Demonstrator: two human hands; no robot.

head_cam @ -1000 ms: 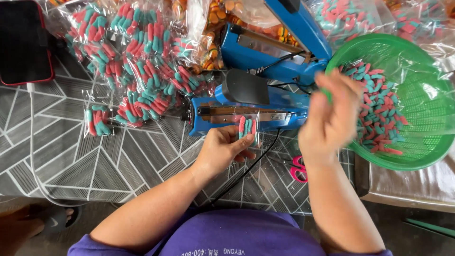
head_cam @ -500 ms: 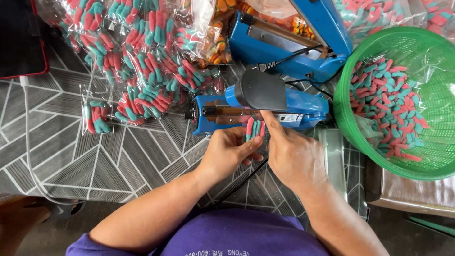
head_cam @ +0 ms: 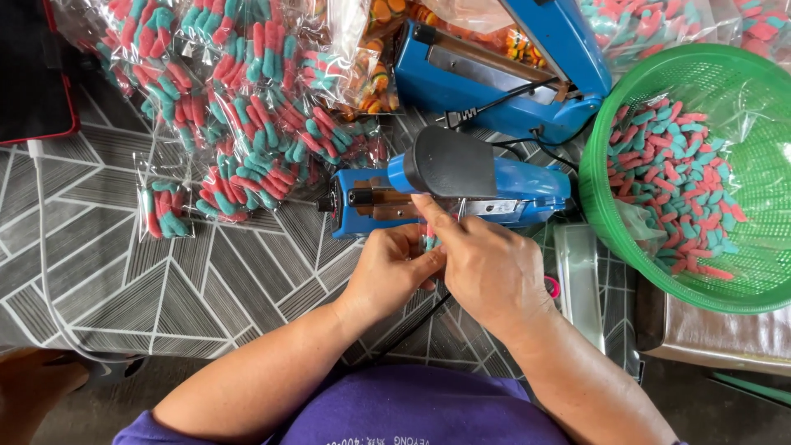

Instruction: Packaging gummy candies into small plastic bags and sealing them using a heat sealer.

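Grey mat (head_cam: 165,280) with white geometric lines covers the work surface. Far left of the hands, a dark tablet (head_cam: 33,66) with a red edge; a white cable (head_cam: 45,264) runs down from it. Up-left of the left hand, a heap of sealed candy bags (head_cam: 239,107), red and teal pieces; one lone bag (head_cam: 162,213) lies apart, left of the heap's lower edge. Left hand (head_cam: 387,276) curled, fingers pinched on a small clear bag (head_cam: 428,241) of red and teal candy, mostly hidden between both hands. Just above the hands, a blue sealer (head_cam: 449,185), its dark handle raised, the bag's top at its bar. Right hand (head_cam: 486,268) touching the left, fingers closed on the same bag, forefinger stretched up to the sealer's bar. Behind it, a second, larger blue sealer (head_cam: 503,70), arm open. Right of the right hand, a green basket (head_cam: 700,66) of loose candy, well apart from the hands.
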